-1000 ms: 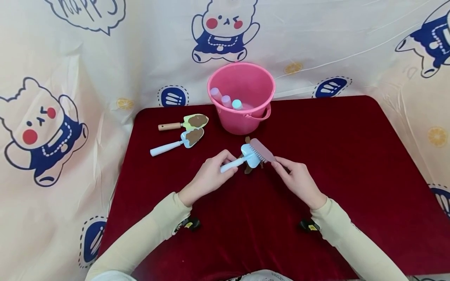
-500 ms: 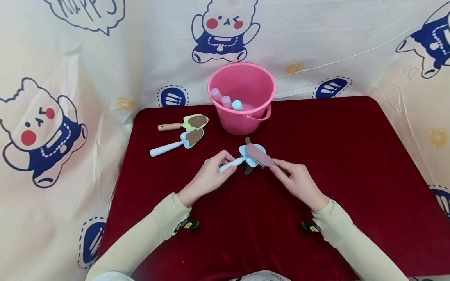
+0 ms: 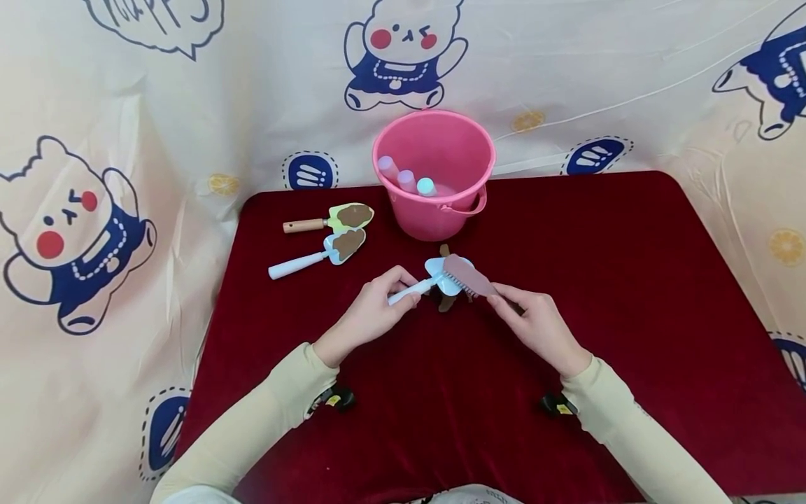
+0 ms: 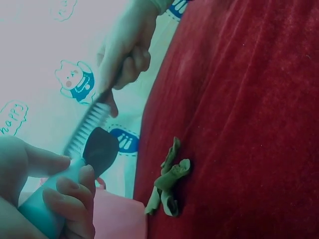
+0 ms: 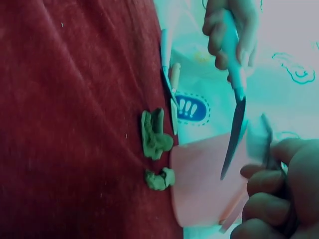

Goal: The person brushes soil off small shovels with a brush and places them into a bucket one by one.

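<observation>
My left hand [image 3: 371,311] grips a trowel [image 3: 412,290] by its pale blue handle. In my right hand [image 3: 541,323] is a brush [image 3: 467,274] with a pinkish-brown back, held by its narrow handle. Its bristles lie over the trowel's light blue blade, hiding part of it. The left wrist view shows the bristles [image 4: 89,124] close beside the handle's neck and the dark blade [image 4: 101,148]. Both tools are raised above the table. Under them, several curled brown pieces [image 3: 448,303] lie on the cloth, looking greenish in the wrist views.
A pink bucket [image 3: 428,217] with several pastel tubes inside stands at the back of the red cloth-covered table [image 3: 630,294]. To the left lie a wooden-handled green trowel [image 3: 306,226] and another blue trowel [image 3: 296,265], brown matter on both blades. A printed curtain hangs behind.
The brush has moved left and stroked across the blade, from its right edge onto its middle. My left hand with the trowel has shifted slightly left; the brown pieces stay put.
</observation>
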The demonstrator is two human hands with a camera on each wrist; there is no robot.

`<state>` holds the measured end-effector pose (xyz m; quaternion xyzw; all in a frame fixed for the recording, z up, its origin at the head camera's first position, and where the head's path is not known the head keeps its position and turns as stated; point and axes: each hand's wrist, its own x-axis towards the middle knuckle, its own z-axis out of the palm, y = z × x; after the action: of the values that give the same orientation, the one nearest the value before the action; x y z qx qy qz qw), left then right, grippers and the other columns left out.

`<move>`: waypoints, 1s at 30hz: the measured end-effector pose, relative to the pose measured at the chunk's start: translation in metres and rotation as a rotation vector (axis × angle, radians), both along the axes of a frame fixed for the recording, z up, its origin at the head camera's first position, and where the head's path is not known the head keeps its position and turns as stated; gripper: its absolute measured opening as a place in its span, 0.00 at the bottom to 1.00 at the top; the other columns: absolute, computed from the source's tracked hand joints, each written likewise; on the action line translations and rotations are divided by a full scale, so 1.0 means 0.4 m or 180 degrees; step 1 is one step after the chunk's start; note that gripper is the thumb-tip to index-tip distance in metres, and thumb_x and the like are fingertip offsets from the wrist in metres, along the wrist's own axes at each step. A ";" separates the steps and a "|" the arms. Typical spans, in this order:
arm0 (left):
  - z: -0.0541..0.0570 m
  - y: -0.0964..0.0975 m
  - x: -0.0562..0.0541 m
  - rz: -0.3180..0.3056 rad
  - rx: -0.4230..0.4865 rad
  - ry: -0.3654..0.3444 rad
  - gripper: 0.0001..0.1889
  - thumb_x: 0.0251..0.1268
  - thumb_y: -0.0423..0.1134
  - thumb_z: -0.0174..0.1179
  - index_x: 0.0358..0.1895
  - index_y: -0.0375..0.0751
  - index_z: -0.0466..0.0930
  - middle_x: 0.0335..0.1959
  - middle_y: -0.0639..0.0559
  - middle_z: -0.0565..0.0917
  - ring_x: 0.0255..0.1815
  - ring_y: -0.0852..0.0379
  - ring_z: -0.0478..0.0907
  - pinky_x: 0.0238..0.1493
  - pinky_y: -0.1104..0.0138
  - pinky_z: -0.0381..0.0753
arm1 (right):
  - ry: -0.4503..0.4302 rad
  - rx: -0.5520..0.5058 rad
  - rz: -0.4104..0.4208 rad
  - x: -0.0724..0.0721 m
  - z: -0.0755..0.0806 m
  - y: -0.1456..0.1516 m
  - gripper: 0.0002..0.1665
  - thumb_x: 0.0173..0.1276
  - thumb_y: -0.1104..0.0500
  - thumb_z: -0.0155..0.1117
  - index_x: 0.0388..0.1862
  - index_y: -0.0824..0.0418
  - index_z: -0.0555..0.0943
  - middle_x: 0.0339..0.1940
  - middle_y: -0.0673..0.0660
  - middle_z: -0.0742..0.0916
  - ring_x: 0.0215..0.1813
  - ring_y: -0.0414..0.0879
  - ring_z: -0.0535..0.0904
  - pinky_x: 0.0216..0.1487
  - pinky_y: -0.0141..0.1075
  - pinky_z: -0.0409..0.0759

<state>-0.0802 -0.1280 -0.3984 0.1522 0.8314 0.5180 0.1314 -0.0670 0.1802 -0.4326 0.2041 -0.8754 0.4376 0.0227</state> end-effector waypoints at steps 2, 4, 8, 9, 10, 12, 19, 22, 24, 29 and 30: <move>0.002 -0.001 -0.002 0.0031 0.0038 -0.0015 0.06 0.77 0.34 0.59 0.50 0.39 0.78 0.40 0.43 0.87 0.39 0.46 0.83 0.37 0.64 0.78 | 0.0094 -0.0051 0.0133 0.003 0.002 -0.004 0.18 0.76 0.62 0.67 0.62 0.63 0.85 0.53 0.60 0.90 0.29 0.36 0.76 0.33 0.23 0.75; 0.005 -0.003 -0.003 0.0062 0.0075 -0.0027 0.06 0.77 0.34 0.59 0.51 0.38 0.78 0.41 0.41 0.87 0.42 0.40 0.83 0.38 0.64 0.77 | 0.0156 -0.0056 0.0207 0.002 0.002 -0.007 0.19 0.75 0.63 0.68 0.62 0.64 0.85 0.55 0.60 0.90 0.34 0.37 0.79 0.37 0.22 0.76; 0.006 -0.006 -0.003 0.0069 0.0125 -0.0105 0.06 0.77 0.33 0.59 0.51 0.38 0.78 0.41 0.39 0.87 0.44 0.35 0.83 0.39 0.64 0.77 | 0.0097 -0.0004 0.0112 -0.005 0.001 -0.001 0.19 0.76 0.61 0.67 0.62 0.64 0.85 0.53 0.61 0.90 0.23 0.34 0.69 0.29 0.25 0.73; 0.006 -0.006 -0.003 0.0063 0.0128 -0.0116 0.06 0.77 0.33 0.59 0.51 0.38 0.78 0.41 0.40 0.87 0.45 0.35 0.83 0.40 0.64 0.77 | 0.0056 0.0034 0.0052 -0.008 0.000 0.002 0.19 0.77 0.60 0.66 0.62 0.64 0.85 0.51 0.61 0.91 0.20 0.34 0.65 0.26 0.26 0.72; 0.005 -0.006 -0.003 0.0058 0.0131 -0.0128 0.06 0.77 0.34 0.59 0.51 0.38 0.78 0.41 0.39 0.87 0.45 0.35 0.83 0.40 0.64 0.77 | 0.0005 0.0070 -0.0008 -0.009 0.000 0.005 0.19 0.77 0.59 0.65 0.63 0.65 0.84 0.46 0.61 0.91 0.18 0.33 0.60 0.23 0.28 0.70; 0.003 -0.007 -0.002 0.0070 0.0119 -0.0163 0.06 0.77 0.34 0.59 0.51 0.38 0.78 0.41 0.39 0.87 0.44 0.37 0.83 0.39 0.65 0.77 | -0.0092 0.0143 -0.0118 -0.012 0.001 0.010 0.19 0.79 0.58 0.64 0.63 0.65 0.84 0.40 0.61 0.91 0.16 0.33 0.56 0.21 0.30 0.68; -0.003 -0.003 -0.004 0.0102 0.0054 -0.0157 0.08 0.76 0.35 0.60 0.52 0.39 0.78 0.42 0.38 0.88 0.38 0.53 0.81 0.38 0.65 0.76 | -0.0079 0.0045 0.0013 -0.002 0.009 -0.003 0.18 0.78 0.58 0.65 0.62 0.62 0.85 0.51 0.58 0.91 0.22 0.36 0.69 0.29 0.30 0.75; -0.001 -0.001 -0.004 0.0105 0.0079 -0.0096 0.08 0.76 0.35 0.60 0.52 0.39 0.78 0.42 0.39 0.87 0.37 0.54 0.81 0.37 0.66 0.77 | 0.0030 -0.0001 0.0181 0.003 0.008 -0.008 0.18 0.76 0.60 0.67 0.62 0.62 0.85 0.54 0.58 0.90 0.29 0.37 0.75 0.34 0.30 0.79; 0.001 0.000 -0.004 0.0089 0.0102 -0.0065 0.08 0.76 0.35 0.60 0.52 0.40 0.79 0.41 0.40 0.87 0.36 0.54 0.80 0.37 0.66 0.77 | 0.0065 0.0016 0.0159 0.003 0.007 -0.006 0.19 0.76 0.61 0.67 0.62 0.64 0.85 0.55 0.60 0.90 0.28 0.36 0.75 0.33 0.29 0.78; 0.001 0.002 -0.002 0.0050 0.0140 -0.0018 0.07 0.74 0.34 0.62 0.50 0.41 0.80 0.38 0.45 0.87 0.34 0.54 0.79 0.36 0.66 0.77 | -0.0120 0.0147 -0.0158 -0.001 0.000 0.014 0.20 0.79 0.57 0.63 0.64 0.65 0.83 0.55 0.62 0.89 0.22 0.37 0.70 0.32 0.30 0.77; 0.000 0.002 -0.002 0.0037 0.0137 -0.0009 0.07 0.74 0.34 0.62 0.50 0.41 0.80 0.38 0.47 0.87 0.34 0.54 0.79 0.36 0.66 0.77 | -0.0172 0.0178 -0.0222 -0.002 -0.001 0.018 0.20 0.80 0.56 0.62 0.64 0.65 0.83 0.55 0.62 0.89 0.24 0.38 0.73 0.34 0.33 0.80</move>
<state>-0.0812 -0.1270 -0.3984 0.1494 0.8207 0.5368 0.1263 -0.0678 0.1876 -0.4332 0.1622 -0.8941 0.4173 0.0086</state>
